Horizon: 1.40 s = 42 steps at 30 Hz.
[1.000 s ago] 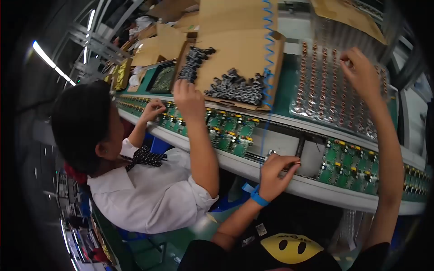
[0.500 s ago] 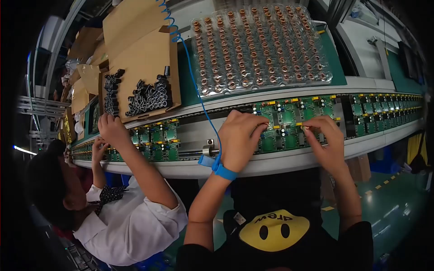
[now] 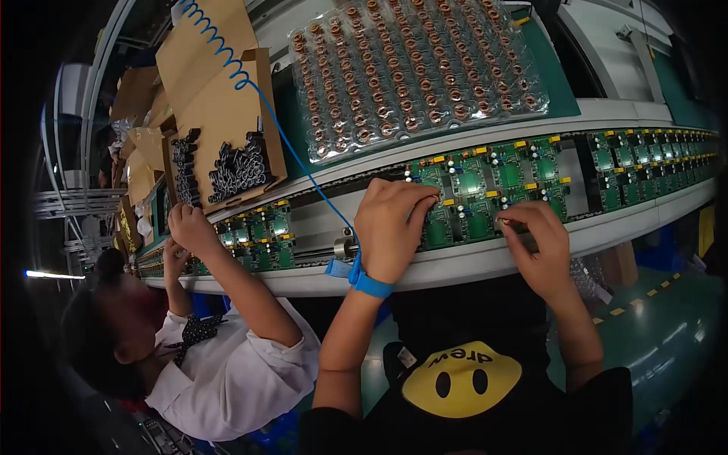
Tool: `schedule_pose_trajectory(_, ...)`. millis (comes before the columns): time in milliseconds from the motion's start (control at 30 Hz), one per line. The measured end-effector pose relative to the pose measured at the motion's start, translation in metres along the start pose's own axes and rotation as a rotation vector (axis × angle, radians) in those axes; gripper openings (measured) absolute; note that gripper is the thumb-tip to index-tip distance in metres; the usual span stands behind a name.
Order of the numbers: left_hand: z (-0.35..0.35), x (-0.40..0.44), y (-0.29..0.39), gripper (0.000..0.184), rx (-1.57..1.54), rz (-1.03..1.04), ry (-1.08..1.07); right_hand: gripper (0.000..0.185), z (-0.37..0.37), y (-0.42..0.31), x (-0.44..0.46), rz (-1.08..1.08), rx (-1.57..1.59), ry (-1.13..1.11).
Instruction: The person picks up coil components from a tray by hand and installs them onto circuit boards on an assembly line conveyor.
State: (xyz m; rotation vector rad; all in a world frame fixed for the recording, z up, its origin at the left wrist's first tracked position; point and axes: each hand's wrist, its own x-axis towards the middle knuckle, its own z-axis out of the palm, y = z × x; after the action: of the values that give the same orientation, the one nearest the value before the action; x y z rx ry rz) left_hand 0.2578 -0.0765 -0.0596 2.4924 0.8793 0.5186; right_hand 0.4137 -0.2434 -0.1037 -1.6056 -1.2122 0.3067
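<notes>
My left hand [image 3: 393, 227], with a blue strap [image 3: 371, 285] round its wrist, is over the left side of a panel of green circuit boards [image 3: 476, 180]. Its thumb and forefinger are pinched together; whatever they hold is hidden. My right hand [image 3: 540, 246] hovers at the panel's near edge, thumb and forefinger closed on a tiny piece too small to name. Yellow blocks and small white-topped cylinders stand on the boards. Beyond the panel, a clear plastic tray [image 3: 425, 130] carries rows of copper-wound coils [image 3: 395, 76].
A conveyor rail [image 3: 470, 265] runs across, with more board panels [image 3: 652, 171] to the right. At left, a co-worker's hand [image 3: 192, 226] is over another panel [image 3: 262, 235]. A cardboard box [image 3: 208, 91] holds black cylindrical parts [image 3: 239, 171]. A coiled blue cord [image 3: 292, 155] reaches my wrist strap.
The view has shifted slightly. My right fingertips have moved from among the board's parts toward its near edge. My left hand keeps its pinch at nearly the same spot on the panel.
</notes>
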Motion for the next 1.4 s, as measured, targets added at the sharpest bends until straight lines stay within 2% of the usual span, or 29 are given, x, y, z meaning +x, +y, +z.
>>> schedule_pose_trajectory(600, -0.002, -0.001, 0.001, 0.016, 0.069, 0.043, 0.026, 0.021, 0.004, 0.001, -0.001, -0.052, -0.105, 0.05)
schedule_pose_trajectory(900, -0.004, 0.0, 0.008, 0.014, 0.165, 0.148, 0.044, 0.023, 0.001, -0.003, 0.001, -0.035, -0.108, 0.024)
schedule_pose_trajectory(1167, -0.01, 0.006, 0.009, 0.013, 0.217, 0.218, -0.049, 0.024, 0.001, -0.005, 0.002, -0.032, -0.104, 0.022)
schedule_pose_trajectory(1400, -0.012, 0.01, 0.01, 0.012, 0.198, 0.198, -0.106, 0.022, 0.002, -0.004, 0.002, -0.051, -0.101, 0.053)
